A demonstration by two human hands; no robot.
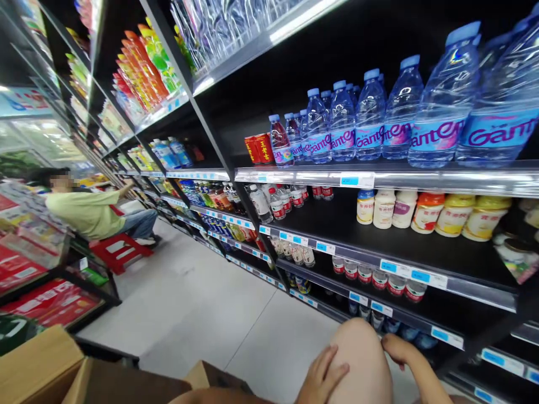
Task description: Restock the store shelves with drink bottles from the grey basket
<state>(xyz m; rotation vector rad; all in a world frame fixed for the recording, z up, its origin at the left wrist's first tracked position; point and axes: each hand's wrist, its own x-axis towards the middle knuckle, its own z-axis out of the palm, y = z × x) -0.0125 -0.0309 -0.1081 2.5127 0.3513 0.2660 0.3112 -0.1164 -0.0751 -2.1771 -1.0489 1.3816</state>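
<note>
My left hand [323,375] rests on my bent knee, its fingers and thumb spread and nothing in them. On the other side of the knee is my right hand [398,350], loosely bent, with a fingertip close to the knee and the thumb apart from the fingers. It appears to hold nothing. Behind it, on the lowest shelf, stand water bottles [423,340] partly hidden by the hand. Above them, a shelf carries a row of red-labelled bottles [379,279]. Higher up are white, red and yellow drink bottles [427,213].
Large blue-capped water bottles [370,112] line the upper shelf beside red cans [257,148]. Cardboard boxes [42,365] sit at the lower left. Along the tiled aisle [189,303], a person in a light green shirt [84,210] sits on a red stool [120,249], one arm toward the shelves.
</note>
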